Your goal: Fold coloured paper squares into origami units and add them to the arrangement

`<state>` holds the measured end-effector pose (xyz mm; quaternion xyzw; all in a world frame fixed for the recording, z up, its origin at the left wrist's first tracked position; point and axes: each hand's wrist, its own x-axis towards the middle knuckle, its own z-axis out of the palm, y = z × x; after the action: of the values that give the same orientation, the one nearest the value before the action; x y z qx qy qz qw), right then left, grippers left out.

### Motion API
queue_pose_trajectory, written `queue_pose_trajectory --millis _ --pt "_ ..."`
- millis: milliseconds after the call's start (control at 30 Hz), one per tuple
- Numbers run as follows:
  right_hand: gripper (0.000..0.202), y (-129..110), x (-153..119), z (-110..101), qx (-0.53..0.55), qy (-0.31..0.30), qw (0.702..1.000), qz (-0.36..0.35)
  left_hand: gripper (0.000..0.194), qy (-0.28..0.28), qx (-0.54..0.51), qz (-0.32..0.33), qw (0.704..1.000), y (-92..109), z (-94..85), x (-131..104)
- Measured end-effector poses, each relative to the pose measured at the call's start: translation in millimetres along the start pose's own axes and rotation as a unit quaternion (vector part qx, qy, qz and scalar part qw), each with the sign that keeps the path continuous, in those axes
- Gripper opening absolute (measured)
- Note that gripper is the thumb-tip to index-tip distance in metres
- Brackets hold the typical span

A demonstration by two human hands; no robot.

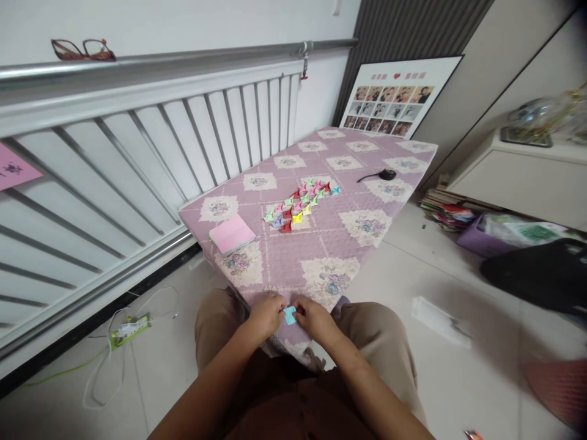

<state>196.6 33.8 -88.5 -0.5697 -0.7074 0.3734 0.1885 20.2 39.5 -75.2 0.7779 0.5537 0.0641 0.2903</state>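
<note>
Where the surface (321,244) met the lower centre of the frame, the left hand (265,315) and right hand (313,318) both pinched a small blue folded paper (290,315) between them. Coloured folded pieces (302,201) lay mid-frame, a pink pad (232,234) to their left.

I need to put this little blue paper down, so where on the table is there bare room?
Both hands, left hand and right hand, pinch the blue paper piece. Bare cloth lies between them and the folded paper pieces, also right of the pink paper stack. The far corner beyond the black cord is free. The middle is crowded.
</note>
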Motion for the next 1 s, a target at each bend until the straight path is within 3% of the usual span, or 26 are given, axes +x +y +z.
queue_pose_trajectory --millis 367,700,1000 --pt "0.010 3.5 -0.7 0.2 -0.029 -0.002 0.999 -0.037 0.007 -0.060 0.041 0.049 0.996 -4.2 -8.4 19.2" --pt "0.011 3.1 -6.7 4.6 -0.086 0.009 0.992 -0.089 0.012 -0.067 0.068 0.092 0.991 -6.6 -11.1 13.0" --pt "0.018 8.0 -11.2 10.5 -0.142 0.020 0.982 -0.119 0.022 -0.043 0.106 0.109 0.987 -10.2 0.6 -1.5"
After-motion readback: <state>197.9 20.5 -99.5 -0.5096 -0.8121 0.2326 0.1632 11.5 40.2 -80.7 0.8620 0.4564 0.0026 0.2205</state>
